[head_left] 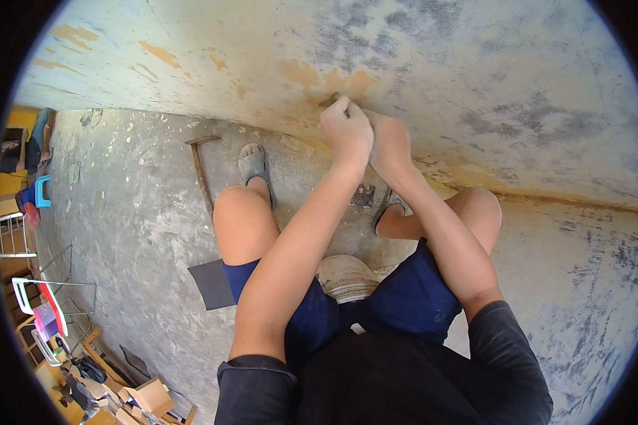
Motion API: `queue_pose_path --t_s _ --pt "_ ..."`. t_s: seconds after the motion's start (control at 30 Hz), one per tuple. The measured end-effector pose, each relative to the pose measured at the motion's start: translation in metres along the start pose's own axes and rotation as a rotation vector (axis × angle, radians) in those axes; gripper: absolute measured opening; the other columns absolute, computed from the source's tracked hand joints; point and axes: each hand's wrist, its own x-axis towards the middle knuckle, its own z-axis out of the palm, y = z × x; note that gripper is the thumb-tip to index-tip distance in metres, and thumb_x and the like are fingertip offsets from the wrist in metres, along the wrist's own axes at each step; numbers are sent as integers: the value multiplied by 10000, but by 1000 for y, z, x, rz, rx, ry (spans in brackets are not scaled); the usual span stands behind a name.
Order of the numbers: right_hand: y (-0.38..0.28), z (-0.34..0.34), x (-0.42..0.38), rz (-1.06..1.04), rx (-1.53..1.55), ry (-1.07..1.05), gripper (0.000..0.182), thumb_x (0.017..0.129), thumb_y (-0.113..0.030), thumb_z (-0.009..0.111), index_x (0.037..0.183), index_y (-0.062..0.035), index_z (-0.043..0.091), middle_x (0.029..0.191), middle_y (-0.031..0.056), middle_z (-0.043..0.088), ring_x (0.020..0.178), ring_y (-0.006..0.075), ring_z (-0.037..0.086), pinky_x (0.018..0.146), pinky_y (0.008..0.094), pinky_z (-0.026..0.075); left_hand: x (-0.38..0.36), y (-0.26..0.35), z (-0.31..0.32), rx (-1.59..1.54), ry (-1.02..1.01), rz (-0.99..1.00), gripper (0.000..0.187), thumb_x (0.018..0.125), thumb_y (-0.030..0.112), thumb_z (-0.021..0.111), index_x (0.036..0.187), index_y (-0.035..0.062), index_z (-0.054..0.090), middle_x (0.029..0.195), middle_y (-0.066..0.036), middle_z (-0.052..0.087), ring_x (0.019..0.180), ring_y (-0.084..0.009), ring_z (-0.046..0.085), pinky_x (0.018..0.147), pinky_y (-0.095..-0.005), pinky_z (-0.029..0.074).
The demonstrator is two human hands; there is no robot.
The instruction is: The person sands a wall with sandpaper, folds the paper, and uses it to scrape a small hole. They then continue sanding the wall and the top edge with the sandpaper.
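Observation:
Both hands are up against the wall, side by side and touching, just below a tan patch where the pale coating is gone. My left hand is closed in a fist, thumb on top. A small brownish end of something sticks out by its fingers at the wall; its kind cannot be made out. My right hand is closed too, pressed against the left one, and its fingertips are hidden. What it grips, if anything, does not show.
On the concrete floor lies a wooden-handled hammer beside my left leg. A pale bucket stands beneath me, with a dark sheet alongside. A folding chair, blue stool and cardboard boxes are at the far left.

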Motion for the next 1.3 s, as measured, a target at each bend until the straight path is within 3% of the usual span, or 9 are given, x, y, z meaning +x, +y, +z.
queue_pose_path --t_s 0.07,0.17,0.5,0.6,0.67,0.87,1.0,1.07,1.3 --pt "4 3 3 9 -40 -35 190 885 -153 640 1017 -60 739 876 217 737 842 439 704 747 511 541 15 -39 12 -64 -60 -180 277 1001 105 564 801 -86 579 603 -136 543 611 -158 465 621 -398 415" --pt "-5 -1 -4 2 -5 20 191 880 -142 640 1022 -59 738 882 216 737 847 440 705 752 511 542 -2 -7 6 65 25 40 280 996 100 570 785 -84 582 599 -123 545 603 -152 466 605 -383 412" --pt "-13 -4 -2 -2 32 8 197 875 -145 652 1039 -82 740 886 219 733 859 440 702 749 510 536 3 -11 -1 23 -5 -40 252 985 89 567 828 -101 624 622 -143 566 611 -158 474 606 -386 413" --pt "-16 -8 -2 13 48 14 199 875 -139 648 1041 -78 740 887 220 733 863 443 701 756 512 538 -3 11 -8 -19 -24 -6 243 945 71 546 740 -60 536 652 -258 561 601 -397 544 638 -482 437" --pt "-6 -1 2 19 26 -7 198 878 -139 646 1041 -76 739 888 221 732 864 444 701 760 513 539 7 -17 3 22 26 44 262 984 69 561 779 -93 569 605 -140 523 605 -150 425 590 -379 386" --pt "-19 -9 -4 10 50 44 189 871 -124 651 1031 -69 735 883 235 726 868 451 700 747 522 534 -7 24 -13 8 -44 28 274 968 78 545 734 -65 523 644 -248 556 587 -356 535 634 -477 429" --pt "-1 6 3 21 26 -9 191 868 -126 653 1030 -70 738 875 238 724 862 458 696 743 523 535 6 -9 -2 -31 -72 -5 280 967 77 543 729 -66 511 639 -250 543 592 -353 542 632 -473 426" --pt "0 8 4 2 26 -25 185 869 -127 651 1021 -70 740 872 237 724 858 460 695 741 522 536 10 -24 3 -75 -44 -111 255 982 53 564 745 -38 550 610 -31 466 635 -90 404 587 -343 365" --pt "-7 0 3 19 61 -17 184 877 -140 640 1002 -66 753 918 236 735 874 457 696 776 510 538 2 -8 4 -143 -73 -97 268 981 33 551 722 -32 530 622 -16 453 635 -90 399 587 -339 366"
